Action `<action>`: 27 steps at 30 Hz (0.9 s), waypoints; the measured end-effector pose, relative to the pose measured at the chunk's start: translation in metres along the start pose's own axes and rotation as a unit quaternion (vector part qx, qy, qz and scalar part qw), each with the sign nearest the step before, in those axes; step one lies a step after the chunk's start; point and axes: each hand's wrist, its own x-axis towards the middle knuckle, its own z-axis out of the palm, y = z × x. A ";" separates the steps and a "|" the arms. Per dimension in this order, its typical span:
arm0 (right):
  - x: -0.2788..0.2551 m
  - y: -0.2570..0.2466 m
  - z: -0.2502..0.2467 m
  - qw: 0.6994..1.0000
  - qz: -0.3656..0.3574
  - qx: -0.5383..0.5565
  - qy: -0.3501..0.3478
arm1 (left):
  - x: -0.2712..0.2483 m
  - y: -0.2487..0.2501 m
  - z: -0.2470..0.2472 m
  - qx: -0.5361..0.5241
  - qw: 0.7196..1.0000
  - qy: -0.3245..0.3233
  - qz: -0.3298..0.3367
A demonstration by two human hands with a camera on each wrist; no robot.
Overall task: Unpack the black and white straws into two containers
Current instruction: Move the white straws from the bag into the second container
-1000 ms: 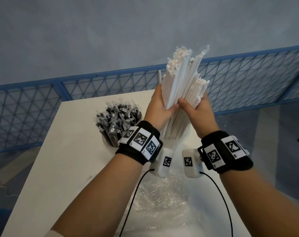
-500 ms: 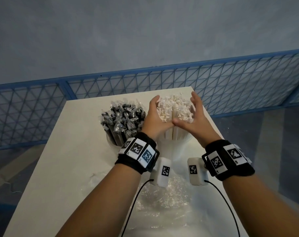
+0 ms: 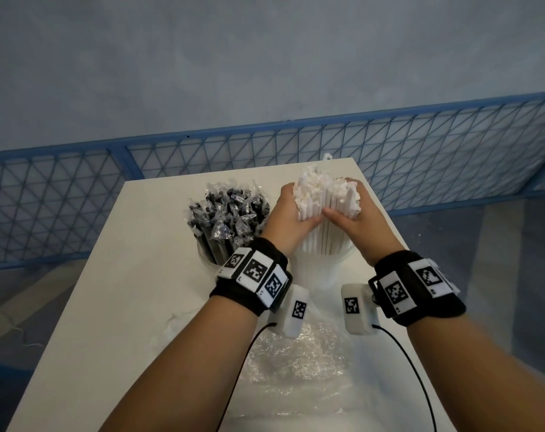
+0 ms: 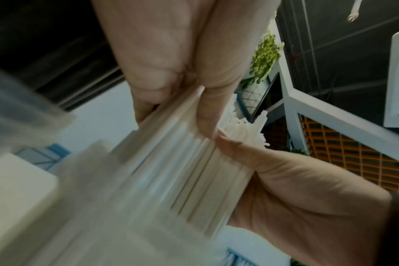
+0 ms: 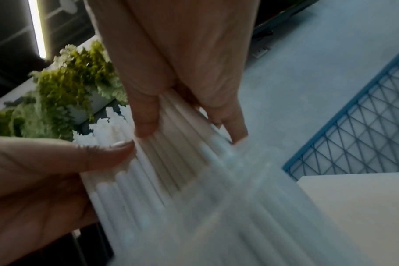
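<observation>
1. Head view shows our left hand [image 3: 291, 218] and right hand [image 3: 355, 222] both clasping the white straws [image 3: 324, 201] between them.
2. We have lowered the bundle from a second ago; it now stands in the container [image 3: 324, 266] just below our palms.
3. Black straws [image 3: 230, 216] stand left of our left hand, so the unpacking looks nearly done.

Both hands around blurred white straws [image 5: 171, 162], green plant [image 5: 64, 90] behind, blue mesh fence [image 5: 365, 135] right
</observation>
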 end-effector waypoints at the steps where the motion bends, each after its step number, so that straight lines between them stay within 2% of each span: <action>1: 0.001 -0.005 -0.001 1.000 -0.010 0.018 0.004 | 0.001 0.005 -0.001 0.002 1.000 0.008 0.009; 5: 0.004 -0.025 -0.002 0.996 -0.066 0.052 0.013 | 0.005 0.022 -0.004 -0.003 0.999 0.028 0.033; 7: 0.003 -0.028 -0.004 0.997 -0.066 0.040 0.006 | 0.004 0.022 -0.006 0.014 0.999 0.020 0.025; 10: -0.001 -0.016 -0.013 0.999 0.031 -0.008 -0.024 | -0.003 0.011 -0.007 0.053 0.998 -0.029 -0.006; 13: -0.008 -0.001 -0.017 0.991 0.104 -0.010 -0.088 | -0.008 -0.007 -0.008 0.034 0.997 -0.069 -0.030; 17: -0.005 0.015 -0.015 0.988 0.111 0.017 -0.104 | -0.003 -0.021 -0.004 0.021 0.997 -0.051 -0.061; 19: -0.001 0.017 -0.008 0.987 0.108 -0.033 -0.110 | 0.000 -0.023 0.002 0.019 0.997 -0.051 -0.060; 22: -0.001 0.019 0.003 0.990 0.065 -0.108 -0.060 | 0.004 -0.025 0.009 0.004 0.998 -0.026 -0.057; 24: -0.001 0.016 0.007 0.996 0.045 -0.070 -0.017 | 0.004 -0.021 0.009 -0.016 0.998 0.001 -0.054; 27: 0.001 0.001 0.008 1.000 0.008 -0.009 0.026 | 0.006 -0.003 0.005 -0.017 0.999 0.022 -0.016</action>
